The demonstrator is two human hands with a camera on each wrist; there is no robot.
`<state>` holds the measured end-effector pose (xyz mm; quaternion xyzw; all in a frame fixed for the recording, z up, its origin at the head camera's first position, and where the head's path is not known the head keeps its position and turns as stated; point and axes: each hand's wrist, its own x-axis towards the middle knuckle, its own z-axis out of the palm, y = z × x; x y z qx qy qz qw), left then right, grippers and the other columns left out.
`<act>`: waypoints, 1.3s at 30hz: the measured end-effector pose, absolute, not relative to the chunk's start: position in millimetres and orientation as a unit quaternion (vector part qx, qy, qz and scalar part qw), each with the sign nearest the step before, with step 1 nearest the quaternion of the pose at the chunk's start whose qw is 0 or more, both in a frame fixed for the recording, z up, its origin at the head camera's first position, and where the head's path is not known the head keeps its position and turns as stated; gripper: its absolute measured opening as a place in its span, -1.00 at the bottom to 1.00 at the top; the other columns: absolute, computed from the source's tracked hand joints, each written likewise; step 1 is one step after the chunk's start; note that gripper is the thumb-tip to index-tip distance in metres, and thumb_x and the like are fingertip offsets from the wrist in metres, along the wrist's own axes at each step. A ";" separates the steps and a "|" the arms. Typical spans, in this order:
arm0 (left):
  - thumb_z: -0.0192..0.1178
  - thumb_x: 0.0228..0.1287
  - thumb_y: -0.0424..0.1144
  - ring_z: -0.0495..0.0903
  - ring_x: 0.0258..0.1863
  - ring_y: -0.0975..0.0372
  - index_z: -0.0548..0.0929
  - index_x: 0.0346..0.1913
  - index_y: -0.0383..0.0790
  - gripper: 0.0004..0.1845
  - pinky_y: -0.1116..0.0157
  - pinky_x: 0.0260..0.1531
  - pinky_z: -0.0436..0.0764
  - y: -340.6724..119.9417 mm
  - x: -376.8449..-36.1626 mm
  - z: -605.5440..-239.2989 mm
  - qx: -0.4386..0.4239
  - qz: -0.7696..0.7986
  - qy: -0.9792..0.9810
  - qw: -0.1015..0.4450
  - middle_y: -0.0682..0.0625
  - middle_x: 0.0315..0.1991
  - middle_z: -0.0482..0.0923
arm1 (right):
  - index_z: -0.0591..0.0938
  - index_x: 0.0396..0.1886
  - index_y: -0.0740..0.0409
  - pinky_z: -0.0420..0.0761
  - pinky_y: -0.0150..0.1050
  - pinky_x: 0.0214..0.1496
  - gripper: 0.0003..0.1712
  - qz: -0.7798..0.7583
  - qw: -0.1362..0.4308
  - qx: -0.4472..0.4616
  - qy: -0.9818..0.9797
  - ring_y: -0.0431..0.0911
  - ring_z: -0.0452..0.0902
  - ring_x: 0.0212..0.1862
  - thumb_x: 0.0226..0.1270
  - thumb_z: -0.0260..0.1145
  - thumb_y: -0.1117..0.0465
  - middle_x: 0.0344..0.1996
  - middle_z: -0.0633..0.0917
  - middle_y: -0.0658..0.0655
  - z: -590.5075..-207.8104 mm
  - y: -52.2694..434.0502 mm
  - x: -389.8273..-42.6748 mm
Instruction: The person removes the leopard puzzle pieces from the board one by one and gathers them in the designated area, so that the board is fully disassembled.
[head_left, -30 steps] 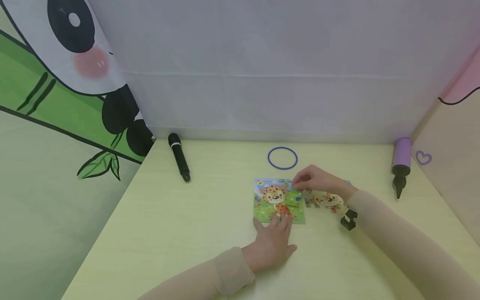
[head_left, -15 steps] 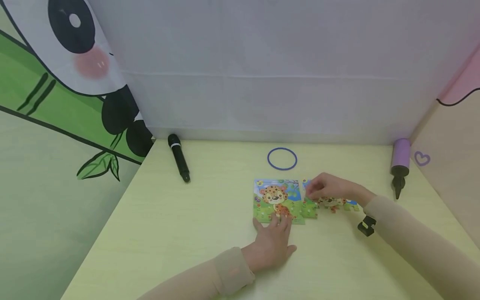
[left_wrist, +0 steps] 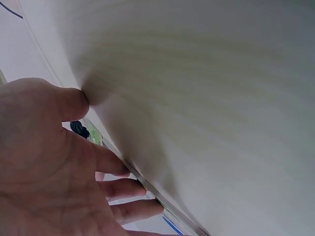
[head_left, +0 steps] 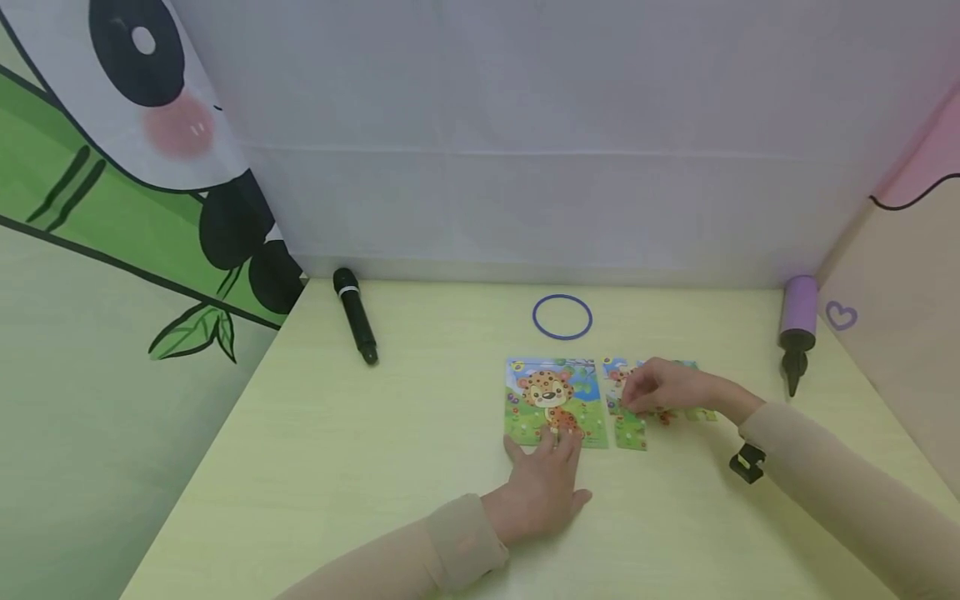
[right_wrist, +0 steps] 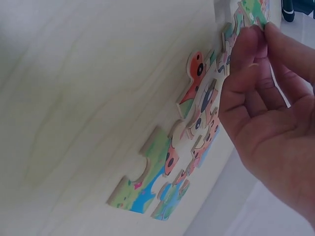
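Note:
A square picture board (head_left: 551,387) with a spotted leopard cub lies flat near the table's middle. My left hand (head_left: 542,492) rests its spread fingers on the board's lower edge; in the left wrist view the same hand (left_wrist: 54,162) has fairly straight fingers. To the right of the board, my right hand (head_left: 663,387) hovers over jigsaw puzzle pieces and pinches a green one (head_left: 630,433) between thumb and fingertips. The right wrist view shows this piece (right_wrist: 253,12) at the fingertips. Several other puzzle pieces (right_wrist: 147,172) lie close together on the table, partly hidden by my right hand.
A blue ring (head_left: 562,317) lies behind the board. At the back left is a black microphone (head_left: 356,317). A purple hand pump (head_left: 798,321) with a black nozzle lies at the back right. Printed cloth walls (head_left: 555,208) close off the table's back and sides.
My right hand has moved from the board's upper right corner rightward over the loose pieces, and the green piece it holds now shows below it. The left hand has stayed on the board.

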<state>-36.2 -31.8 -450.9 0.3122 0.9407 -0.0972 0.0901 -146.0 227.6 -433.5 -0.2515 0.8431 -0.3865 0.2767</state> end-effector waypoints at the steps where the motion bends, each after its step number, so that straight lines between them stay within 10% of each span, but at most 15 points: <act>1: -0.18 0.35 0.33 0.11 0.38 0.05 0.10 0.50 -0.07 -0.20 -0.33 -0.02 0.31 -31.6 -36.2 -450.3 0.312 -0.097 0.941 0.091 0.10 0.44 0.09 | 0.70 -0.28 0.22 0.55 -0.24 -0.43 -0.92 -0.383 0.271 -0.260 0.844 -0.04 0.49 -0.50 0.30 0.30 0.31 -0.42 0.70 0.09 -434.0 227.1 -146.4; 26: -0.24 0.37 0.34 0.12 0.38 0.07 0.10 0.50 -0.08 -0.20 -0.31 -0.05 0.36 -31.1 -36.8 -450.4 0.322 -0.125 0.935 0.081 0.10 0.44 0.10 | 0.70 -0.31 0.21 0.43 -0.37 -0.63 -0.93 -0.357 0.262 -0.255 0.860 -0.16 0.40 -0.66 0.30 0.29 0.33 -0.45 0.69 0.09 -435.5 224.0 -147.6; 39: -0.23 0.36 0.35 0.13 0.37 0.08 0.10 0.50 -0.06 -0.20 -0.30 -0.06 0.38 -31.3 -36.1 -449.5 0.319 -0.130 0.935 0.080 0.11 0.43 0.11 | 0.71 -0.33 0.23 0.54 -0.27 -0.31 -0.92 -0.350 0.247 -0.270 0.862 -0.12 0.48 -0.41 0.28 0.29 0.35 -0.43 0.69 0.10 -427.6 209.2 -150.1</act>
